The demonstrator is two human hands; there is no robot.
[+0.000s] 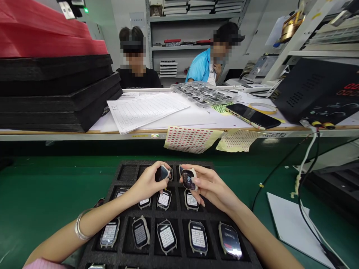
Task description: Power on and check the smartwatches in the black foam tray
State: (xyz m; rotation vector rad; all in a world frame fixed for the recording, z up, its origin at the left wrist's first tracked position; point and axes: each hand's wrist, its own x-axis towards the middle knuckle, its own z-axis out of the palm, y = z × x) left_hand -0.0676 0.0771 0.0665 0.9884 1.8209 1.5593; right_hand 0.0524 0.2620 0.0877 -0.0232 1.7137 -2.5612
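Observation:
My left hand (pixel 150 181) grips a smartwatch case (pixel 162 173) with a dark screen, held above the back rows of a black foam tray (pixel 181 216). Close by on the right, my right hand (pixel 206 183) has another smartwatch (pixel 189 179) between thumb and fingers, its lit face turned toward me. Several strapless watches sit in the tray's square compartments, most with white grids on their screens, such as the watch (pixel 167 236) in the nearer row. One watch (pixel 230 241) at the right end shows a darker screen. My hands hide part of the back compartments.
A shelf edge (pixel 134 136) crosses behind the tray, with sticker sheets (pixel 193 140) hanging from it. On it are papers (pixel 146 110), a phone (pixel 252 115) and a power supply (pixel 319 89). Cables (pixel 301 179) hang at right. Stacked foam (pixel 56 93) stands left. Two people sit beyond.

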